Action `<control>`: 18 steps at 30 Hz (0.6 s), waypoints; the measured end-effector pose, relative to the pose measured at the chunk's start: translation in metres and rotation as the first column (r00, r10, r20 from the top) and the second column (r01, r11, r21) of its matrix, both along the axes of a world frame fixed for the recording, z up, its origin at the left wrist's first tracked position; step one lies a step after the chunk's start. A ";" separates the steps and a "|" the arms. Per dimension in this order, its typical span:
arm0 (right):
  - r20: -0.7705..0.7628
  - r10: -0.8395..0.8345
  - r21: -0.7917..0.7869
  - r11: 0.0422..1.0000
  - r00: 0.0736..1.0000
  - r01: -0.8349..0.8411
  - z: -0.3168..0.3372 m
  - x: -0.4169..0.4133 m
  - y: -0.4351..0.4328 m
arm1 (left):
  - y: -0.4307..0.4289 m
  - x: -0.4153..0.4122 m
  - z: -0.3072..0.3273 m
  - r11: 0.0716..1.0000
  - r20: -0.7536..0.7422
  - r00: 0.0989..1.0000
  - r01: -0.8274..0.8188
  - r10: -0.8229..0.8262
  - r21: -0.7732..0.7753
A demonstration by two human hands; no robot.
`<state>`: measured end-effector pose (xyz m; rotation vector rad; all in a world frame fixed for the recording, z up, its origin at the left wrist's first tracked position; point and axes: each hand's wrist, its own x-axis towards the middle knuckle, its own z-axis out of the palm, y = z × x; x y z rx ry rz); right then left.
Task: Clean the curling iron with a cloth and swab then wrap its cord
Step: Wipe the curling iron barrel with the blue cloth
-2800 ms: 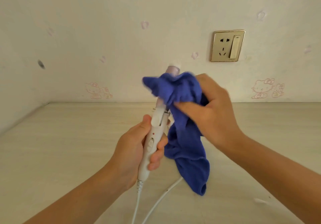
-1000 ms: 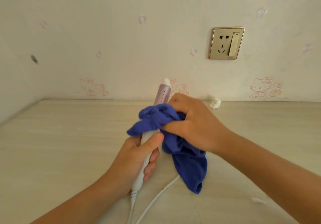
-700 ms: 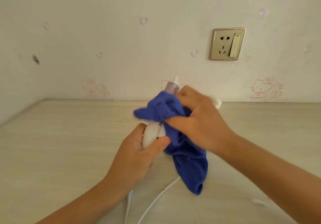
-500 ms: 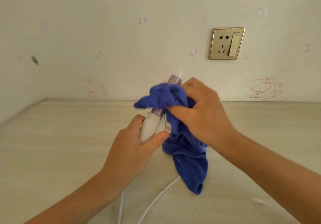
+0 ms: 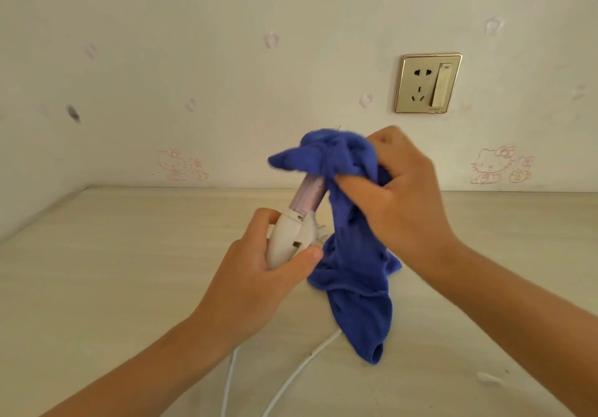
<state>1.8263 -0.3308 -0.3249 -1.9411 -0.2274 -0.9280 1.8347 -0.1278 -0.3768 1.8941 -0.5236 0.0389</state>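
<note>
My left hand (image 5: 255, 284) grips the white handle of the curling iron (image 5: 291, 235), which points up and away from me. Its lilac barrel (image 5: 309, 198) shows just above the handle. My right hand (image 5: 398, 203) is shut on a blue cloth (image 5: 352, 254), bunched around the upper barrel and hiding the tip. The cloth's free end hangs down to the table. The white cord (image 5: 291, 381) runs from under my left hand toward the bottom edge in two strands.
A pale wooden table (image 5: 97, 271) meets a wall with cartoon stickers. A gold wall socket with a switch (image 5: 427, 83) sits at the upper right. A small white swab-like scrap (image 5: 488, 377) lies on the table at the lower right.
My right hand slid the cloth up the barrel from near the handle to the tip. My left hand turned the iron, so the handle faces differently. The lilac barrel's lower part is uncovered.
</note>
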 end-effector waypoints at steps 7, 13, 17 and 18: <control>-0.098 0.164 -0.125 0.977 0.982 -0.176 -0.024 -0.007 0.017 | 0.005 0.008 0.004 0.993 -0.125 0.988 0.078 -0.089 -0.092; 0.008 0.027 -0.009 1.000 1.000 -0.026 -0.011 0.003 0.002 | 0.007 0.006 0.003 0.962 -0.259 0.941 0.160 -0.216 -0.219; 0.033 0.048 -0.016 0.999 0.998 -0.047 -0.014 -0.002 0.004 | 0.001 0.009 0.014 0.920 -0.317 0.891 0.218 -0.324 -0.326; -0.004 0.092 -0.062 0.994 0.996 -0.092 -0.021 -0.005 0.010 | 0.001 0.010 0.016 0.913 -0.367 0.872 0.187 -0.324 -0.362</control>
